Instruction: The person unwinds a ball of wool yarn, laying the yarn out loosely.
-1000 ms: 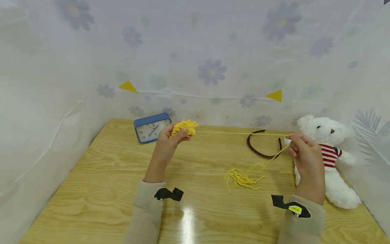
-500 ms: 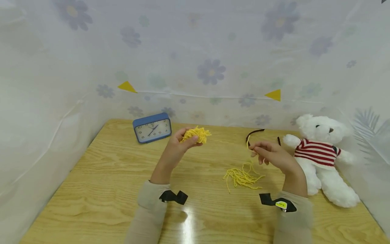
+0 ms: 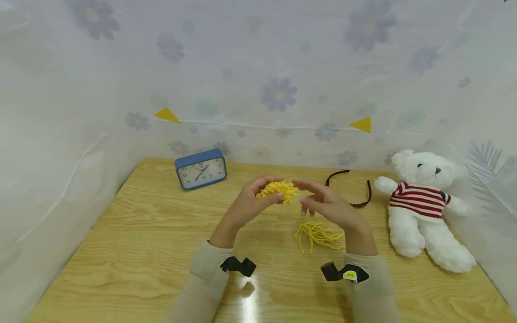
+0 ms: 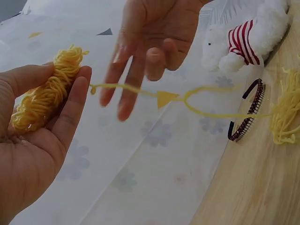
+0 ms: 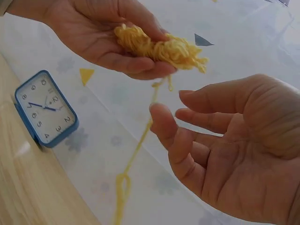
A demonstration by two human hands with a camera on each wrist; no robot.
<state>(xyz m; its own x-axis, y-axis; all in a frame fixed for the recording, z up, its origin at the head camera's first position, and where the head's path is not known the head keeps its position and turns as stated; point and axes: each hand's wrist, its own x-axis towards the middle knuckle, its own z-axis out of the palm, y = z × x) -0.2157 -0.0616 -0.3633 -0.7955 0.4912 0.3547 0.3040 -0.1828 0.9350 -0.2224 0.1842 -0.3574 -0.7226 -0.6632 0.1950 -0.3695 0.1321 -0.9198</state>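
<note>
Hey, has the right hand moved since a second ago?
Yes. In the head view, the right hand has moved left, clear of the white teddy bear it partly hid before.

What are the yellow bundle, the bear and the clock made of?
Bundle: dull, soft-looking yarn, perhaps wool or acrylic, in loose loops.
Bear: plush, probably synthetic, fluffy and white.
Clock: probably plastic, its blue case smooth and even; painted metal could look alike.

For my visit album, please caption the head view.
Left hand holds a yellow yarn bundle, right hand close beside it, white teddy bear at right.
</note>
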